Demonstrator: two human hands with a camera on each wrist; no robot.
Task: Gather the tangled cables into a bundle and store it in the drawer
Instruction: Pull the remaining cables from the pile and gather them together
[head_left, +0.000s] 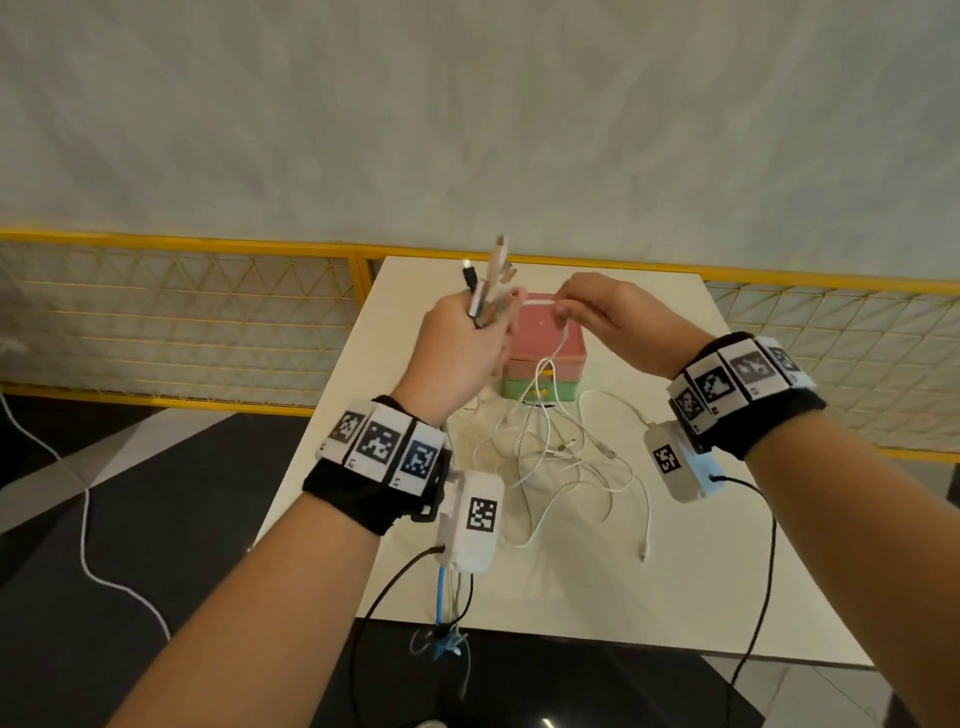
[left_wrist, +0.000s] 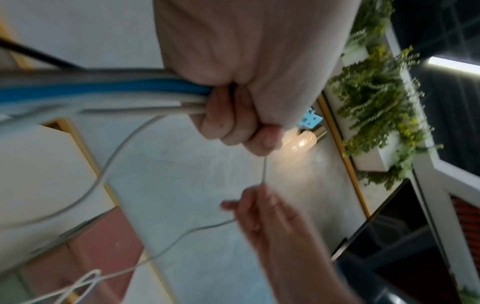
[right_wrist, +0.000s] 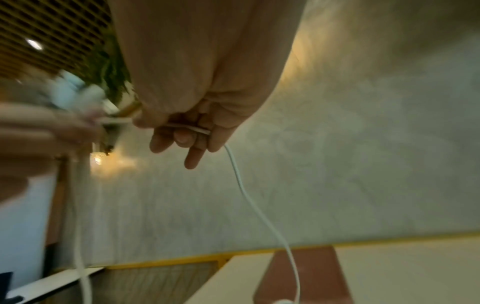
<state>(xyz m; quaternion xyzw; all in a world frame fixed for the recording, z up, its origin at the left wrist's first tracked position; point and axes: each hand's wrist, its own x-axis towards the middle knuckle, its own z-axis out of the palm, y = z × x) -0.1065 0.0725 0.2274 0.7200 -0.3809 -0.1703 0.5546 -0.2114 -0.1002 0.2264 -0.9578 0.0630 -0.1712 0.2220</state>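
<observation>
My left hand (head_left: 470, 338) is raised above the table and grips a bunch of cable ends (head_left: 485, 283), their plugs sticking up out of the fist. In the left wrist view the fist (left_wrist: 233, 115) closes on grey, blue and white cables (left_wrist: 130, 94). My right hand (head_left: 597, 317) pinches one thin white cable (head_left: 540, 301) stretched between both hands; in the right wrist view the fingers (right_wrist: 182, 135) curl round that white cable (right_wrist: 259, 209), which hangs down. The rest of the tangled white cables (head_left: 561, 462) lies loose on the table. The pink and green drawer box (head_left: 545, 374) stands behind, its drawers closed.
The white table (head_left: 727, 571) stands against a yellow mesh railing (head_left: 182, 322) and a grey wall. A white cord (head_left: 83, 519) trails over the dark floor at the left. Black and blue leads (head_left: 447, 597) hang from the wrist cameras.
</observation>
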